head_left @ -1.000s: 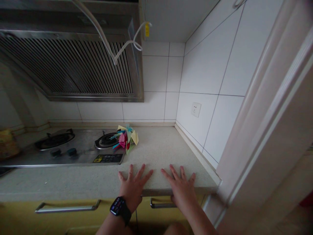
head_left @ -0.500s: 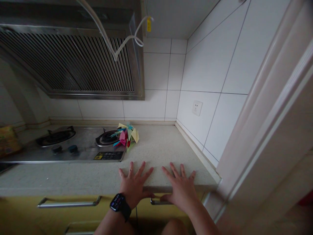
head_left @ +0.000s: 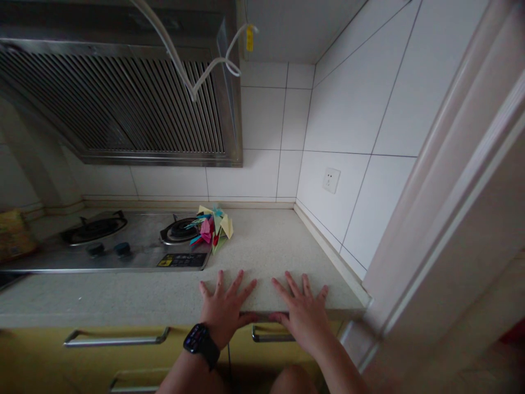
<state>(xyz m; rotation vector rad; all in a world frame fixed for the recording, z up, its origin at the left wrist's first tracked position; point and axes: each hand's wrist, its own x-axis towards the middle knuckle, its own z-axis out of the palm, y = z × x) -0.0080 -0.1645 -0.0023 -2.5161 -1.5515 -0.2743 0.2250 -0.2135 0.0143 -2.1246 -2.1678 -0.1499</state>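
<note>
pale grey, finely speckled countertop (head_left: 268,243) under spread hands (head_left: 223,309)

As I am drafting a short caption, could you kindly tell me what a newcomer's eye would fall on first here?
Probably the bright folded-paper bundle, at the right end of the gas stove. Next come the left hand and right hand, spread at the countertop's front edge, the left wearing a black watch. The slatted range hood fills the upper left.
</note>
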